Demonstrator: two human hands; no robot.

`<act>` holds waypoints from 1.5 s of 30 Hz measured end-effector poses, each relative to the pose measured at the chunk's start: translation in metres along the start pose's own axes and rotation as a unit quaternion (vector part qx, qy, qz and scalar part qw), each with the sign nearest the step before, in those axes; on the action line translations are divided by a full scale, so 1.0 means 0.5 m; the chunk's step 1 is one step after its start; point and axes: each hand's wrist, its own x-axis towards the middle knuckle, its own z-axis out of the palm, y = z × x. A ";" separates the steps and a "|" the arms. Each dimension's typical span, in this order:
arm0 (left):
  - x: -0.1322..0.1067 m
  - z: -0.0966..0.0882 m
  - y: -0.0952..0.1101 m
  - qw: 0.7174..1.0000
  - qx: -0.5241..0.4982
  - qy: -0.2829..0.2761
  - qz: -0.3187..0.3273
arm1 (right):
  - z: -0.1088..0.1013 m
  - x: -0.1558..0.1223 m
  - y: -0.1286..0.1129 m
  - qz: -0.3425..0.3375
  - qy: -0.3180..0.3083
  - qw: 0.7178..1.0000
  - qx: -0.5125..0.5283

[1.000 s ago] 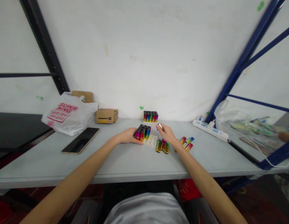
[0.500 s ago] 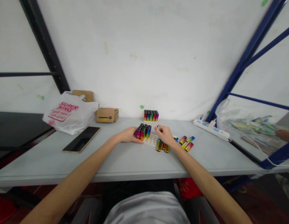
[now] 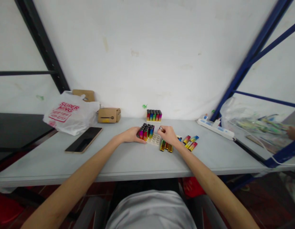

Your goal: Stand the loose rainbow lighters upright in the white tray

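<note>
My left hand [image 3: 133, 135] is closed round the left side of a white tray [image 3: 154, 140] of round pockets, thumb in front and fingers behind. Several lighters [image 3: 145, 131] with black tops and shiny rainbow-coloured bodies stand upright in its left part, while pockets on the right are bare. Just right of the tray, my right hand [image 3: 168, 133] is pinched on a small lighter [image 3: 161, 128]; only its silvery end shows and the fingers cover the rest. Below that hand lie gold-and-rainbow lighters [image 3: 166, 146], and more loose lighters [image 3: 190, 143] lie to the right of my wrist.
A second block of upright lighters [image 3: 154, 115] stands against the wall. On the left are a phone [image 3: 84, 140], a cardboard box [image 3: 109, 115] and a white plastic bag [image 3: 70, 113]. A power strip [image 3: 216, 129] lies at right by the blue frame post. Another person's hand [image 3: 293, 133] shows far right.
The camera view has shifted slightly, so the table sits a little higher in the picture. Both hands keep nearly the same pose beside the tray.
</note>
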 end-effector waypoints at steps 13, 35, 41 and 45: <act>-0.005 -0.004 0.011 1.000 -0.008 -0.004 -0.005 | -0.009 -0.006 -0.019 -0.054 -0.048 0.997 0.018; -0.006 -0.002 0.011 1.000 -0.030 0.000 -0.003 | -0.003 -0.015 -0.027 -0.034 -0.043 0.991 0.125; -0.002 0.002 0.004 1.000 0.008 0.001 -0.014 | 0.000 -0.003 -0.031 -0.059 -0.052 0.996 0.040; -0.004 0.000 0.010 1.000 -0.003 0.004 -0.019 | -0.002 0.002 -0.027 -0.076 -0.056 0.995 -0.009</act>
